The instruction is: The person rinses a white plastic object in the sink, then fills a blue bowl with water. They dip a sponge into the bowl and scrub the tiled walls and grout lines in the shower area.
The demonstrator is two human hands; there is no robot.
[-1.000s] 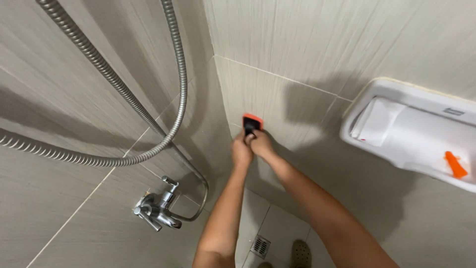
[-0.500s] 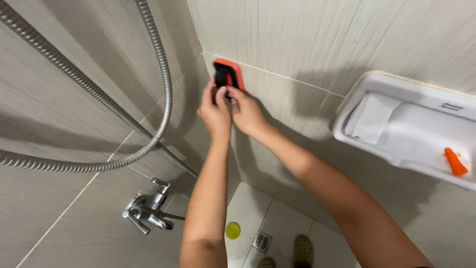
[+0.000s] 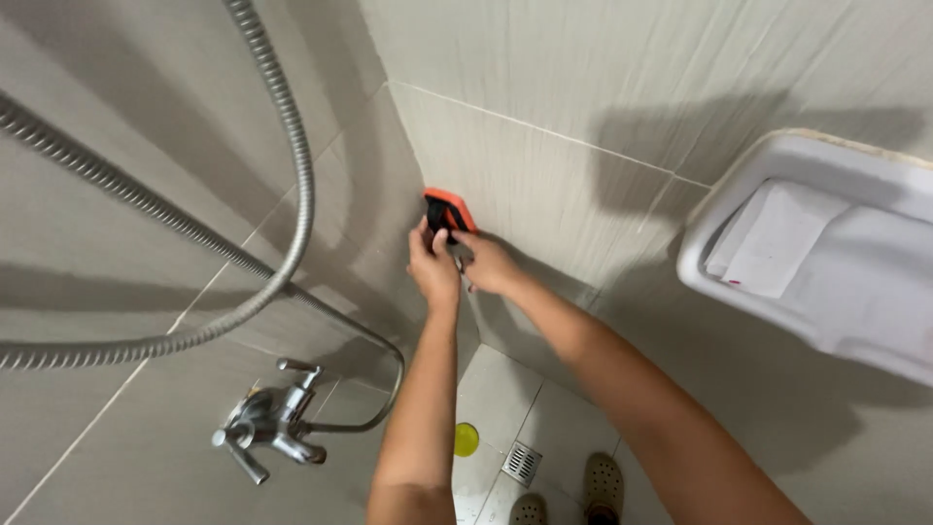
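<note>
Nearest to me, far below, my sandalled feet [image 3: 583,491] are standing on the pale floor tiles [image 3: 544,428], beside a square floor drain [image 3: 523,463] and a small yellow disc [image 3: 466,439]. To the left, a chrome mixer tap [image 3: 272,423] is projecting from the wall, its ribbed shower hose [image 3: 292,175] looping upward.

Both arms are reaching away from me into the corner. My left hand [image 3: 432,267] is closing its grip around the lower end of an orange and black scrubbing pad [image 3: 449,210], fingers wrapped on it. My right hand [image 3: 488,264] is bracing just beside it, touching the same tool; its grip is pressing in, though I cannot tell how much of the pad it is actually pinching. The pad is lying flat against the grey wall tile [image 3: 544,165], just right of the corner joint.

On the right, a white wall-mounted holder [image 3: 826,253] is hanging well apart.

Judgement: I am scrubbing the tile near the corner. The next stroke is calling for steady pressure and a firm two-handed hold, keeping the pad flat.
</note>
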